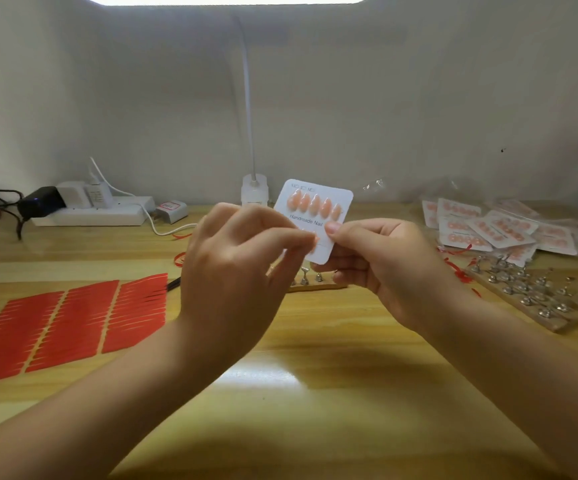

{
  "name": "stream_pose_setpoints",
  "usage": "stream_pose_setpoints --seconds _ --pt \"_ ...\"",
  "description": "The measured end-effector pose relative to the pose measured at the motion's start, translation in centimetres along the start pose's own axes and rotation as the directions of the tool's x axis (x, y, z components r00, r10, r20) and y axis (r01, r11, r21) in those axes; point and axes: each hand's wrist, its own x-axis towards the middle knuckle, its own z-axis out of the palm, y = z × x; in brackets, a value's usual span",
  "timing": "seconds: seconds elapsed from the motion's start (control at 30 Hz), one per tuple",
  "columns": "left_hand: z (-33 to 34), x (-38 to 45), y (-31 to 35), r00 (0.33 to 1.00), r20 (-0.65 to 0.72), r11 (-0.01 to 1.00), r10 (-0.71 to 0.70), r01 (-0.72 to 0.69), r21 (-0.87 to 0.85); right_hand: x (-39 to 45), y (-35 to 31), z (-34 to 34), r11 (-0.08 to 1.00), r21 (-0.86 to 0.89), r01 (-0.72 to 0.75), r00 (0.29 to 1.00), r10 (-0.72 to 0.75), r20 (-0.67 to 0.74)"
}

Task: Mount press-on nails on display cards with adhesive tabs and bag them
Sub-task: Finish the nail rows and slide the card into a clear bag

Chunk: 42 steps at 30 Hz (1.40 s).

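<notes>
Three sheets of red adhesive tabs point(69, 323) lie flat at the left of the wooden table point(332, 358), side by side, with the dark tips of a pair of tweezers point(173, 284) poking out just past their upper right corner. Behind them, against the wall, a white power strip point(90, 213) carries a black adapter and white chargers, and a small white box with a red label point(171, 209) sits just beside its right end. Loose red strips of backing point(178, 258) curl on the table near there.

In the middle, both hands are raised above the table. Her left hand point(235, 265) has its fingers curled, thumb and forefinger pinched together at the lower left part of the display card point(315, 220); whether a nail sits between those fingertips I cannot tell. That card, white and printed "Handmade Nail", is tilted upright and carries a row of five peach press-on nails point(313, 204) along its top. Her right hand point(384, 261) grips the card's right edge, thumb on the front and fingers curled behind.

Under the hands a small wooden stand point(315, 284) with metal holders peeks out. A white lamp stem point(249, 116) rises from its base behind the card.

To the right, a larger wooden board with metal nail holders point(537, 299) lies at an angle, and behind it a heap of bagged finished cards point(502, 230) spreads toward the table's right edge
</notes>
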Motion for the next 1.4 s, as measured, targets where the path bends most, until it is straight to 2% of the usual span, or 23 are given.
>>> stream_pose_setpoints --seconds 0.2,0.47,0.73,1.03,1.3,1.4 --pt "-0.3 0.0 0.1 0.998 0.014 0.998 0.054 -0.054 0.041 -0.6 -0.2 0.6 0.999 -0.001 0.032 0.998 -0.032 0.052" --pt "0.1 -0.3 -0.2 0.996 0.057 0.995 0.072 -0.076 0.071 -0.6 -0.2 0.7 1.000 0.006 0.030 0.999 -0.031 0.028" --pt "0.5 -0.2 -0.7 0.990 0.109 0.993 -0.092 0.100 -0.070 -0.5 -0.3 0.5 1.000 0.008 0.004 1.000 -0.004 -0.011" --pt "0.4 -0.3 -0.8 0.991 0.127 0.999 0.048 -0.045 -0.020 -0.6 -0.2 0.5 1.000 -0.025 0.008 0.999 -0.007 0.043" --pt "0.5 -0.4 -0.8 0.993 0.117 0.999 -0.011 0.016 -0.040 -0.7 -0.2 0.7 1.000 -0.004 0.010 0.998 -0.010 0.067" --pt "0.6 -0.4 -0.7 0.990 0.118 0.991 -0.076 0.087 -0.097 -0.6 -0.2 0.7 1.000 -0.013 0.013 0.998 -0.013 0.055"
